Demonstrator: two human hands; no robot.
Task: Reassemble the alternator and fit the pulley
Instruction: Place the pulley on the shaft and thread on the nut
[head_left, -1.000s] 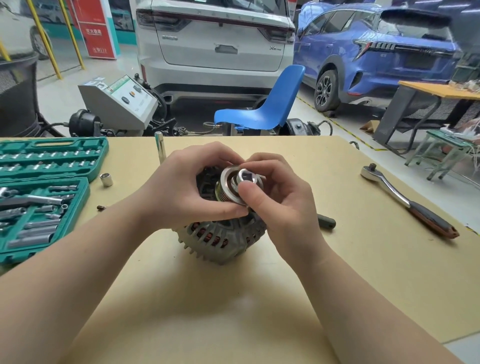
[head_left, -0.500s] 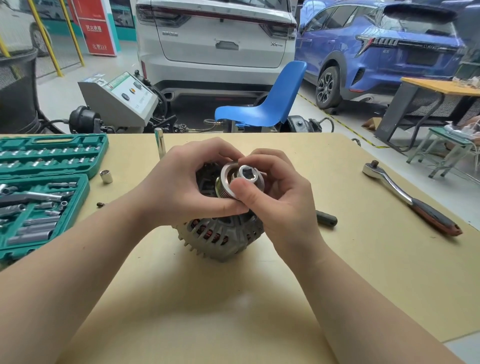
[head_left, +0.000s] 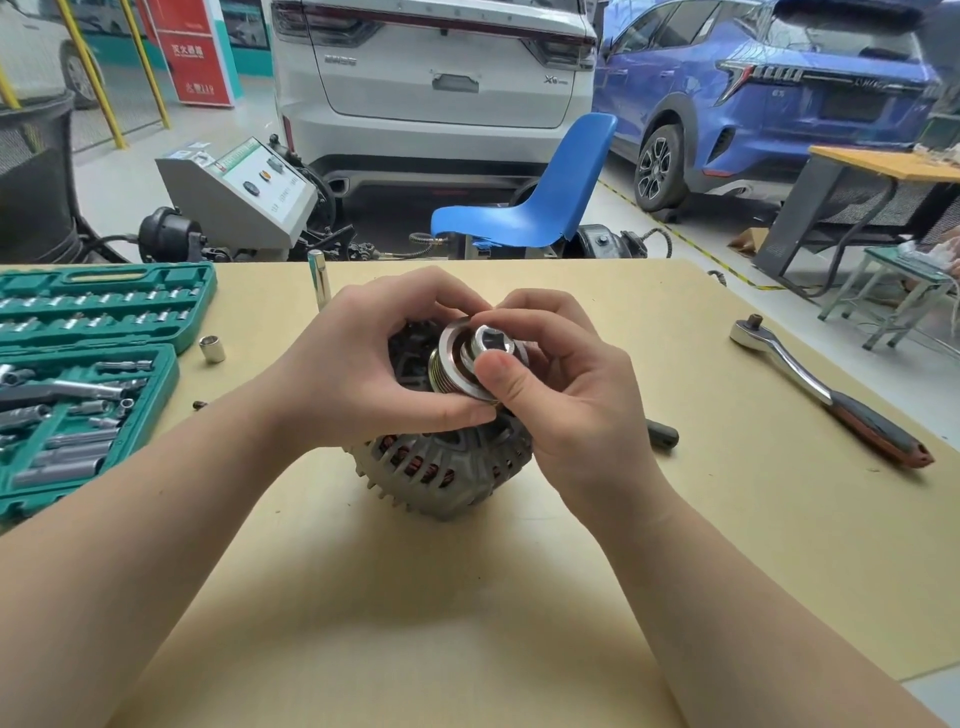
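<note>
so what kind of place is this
Most likely a car repair workshop or training garage: a white SUV and a blue car parked indoors, and a green socket set case open on the workbench.

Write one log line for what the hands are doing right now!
left hand: grips pulley | right hand: pinches socket at pulley centre | alternator: on table | ratchet: unused

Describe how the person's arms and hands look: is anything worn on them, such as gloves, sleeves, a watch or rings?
Both arms are bare as far as the picture shows them; no sleeve comes into view. The left hand and the right hand wear no gloves. No watch or bracelet shows on either wrist, and no ring on the fingers that can be seen. The nails look short and unpainted.
</note>
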